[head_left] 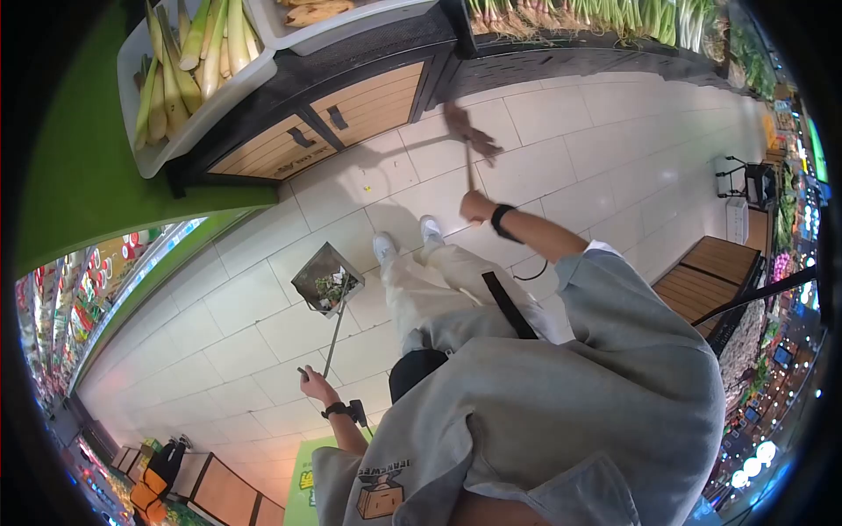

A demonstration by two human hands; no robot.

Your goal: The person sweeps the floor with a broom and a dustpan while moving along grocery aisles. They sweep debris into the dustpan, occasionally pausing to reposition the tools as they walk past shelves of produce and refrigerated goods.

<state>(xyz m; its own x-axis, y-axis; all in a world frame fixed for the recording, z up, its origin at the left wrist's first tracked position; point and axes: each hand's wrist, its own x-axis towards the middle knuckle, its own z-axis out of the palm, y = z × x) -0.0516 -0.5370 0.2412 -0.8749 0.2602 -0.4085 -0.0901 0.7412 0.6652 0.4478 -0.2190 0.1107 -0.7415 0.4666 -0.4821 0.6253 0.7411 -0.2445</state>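
My left hand (317, 384) is closed around the upper end of a long-handled dustpan. The grey dustpan (307, 282) stands on the floor left of my feet, with leafy scraps and white bits (333, 286) inside it. Farther out, my right hand (476, 207) grips the handle of a broom. Its brown head (469, 133), smeared by motion, is beyond my shoes, in front of the wooden cabinets. Small yellow-green scraps (367, 188) lie on the tiles between the broom and the dustpan.
Wooden cabinets (368, 103) run along the far side, bearing a white bin (263, 74) of pale green stalks. Spring onions (596, 19) fill a shelf at the top right. A refrigerated display (114, 289) is on the left, a slatted wooden stand (709, 267) on the right.
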